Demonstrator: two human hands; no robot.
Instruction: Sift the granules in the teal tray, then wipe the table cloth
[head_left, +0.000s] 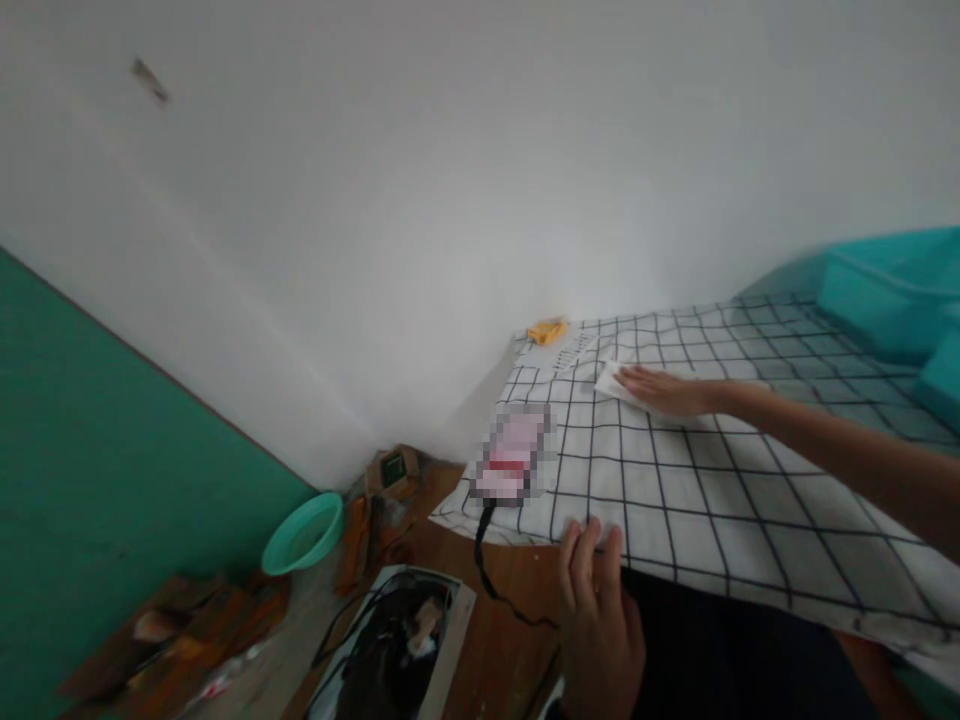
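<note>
My right hand (664,391) reaches in from the right and is pressed down with its fingers over a folded white cloth (609,380); the cloth's edges show past the fingertips and under the palm. Beneath it lies a white tablecloth with a black grid (622,470). At the near edge of that tablecloth, my left hand (600,610) is raised with its fingers extended, and nothing shows in it. A pixelated pink device, perhaps a phone (516,455), rests near the left edge, with a black cord (484,560) running down from it.
A yellow cloth (547,332) lies at the far corner by the white wall (450,200). Turquoise bins (892,300) stand at the right. Below left are a green basin (304,535), an open box (461,630) holding dark items, and cardboard scraps (180,640) on the floor.
</note>
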